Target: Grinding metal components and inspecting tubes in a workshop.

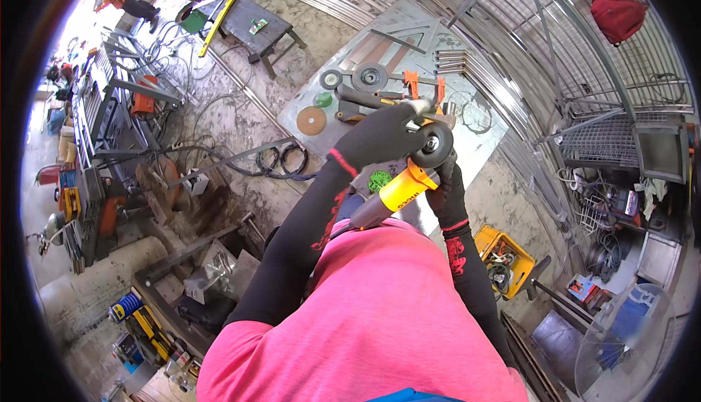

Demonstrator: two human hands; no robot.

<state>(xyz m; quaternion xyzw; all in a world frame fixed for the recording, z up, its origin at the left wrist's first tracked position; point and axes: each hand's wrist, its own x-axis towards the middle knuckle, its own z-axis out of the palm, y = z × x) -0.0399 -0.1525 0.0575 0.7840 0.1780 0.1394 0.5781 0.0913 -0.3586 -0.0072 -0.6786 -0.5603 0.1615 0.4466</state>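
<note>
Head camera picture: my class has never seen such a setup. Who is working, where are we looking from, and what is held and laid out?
No robot here: a person in a pink shirt works by hand. The view comes from a fisheye camera on the person's head, looking down, so straight edges bend near the rim. The black-gloved right hand holds a yellow and dark grey angle grinder near its round black disc. The black-gloved left hand is at that end too, though its exact grip is hard to tell. Beyond, on a grey metal sheet, are a flat brown disc, a dark round wheel and orange clamps.
</note>
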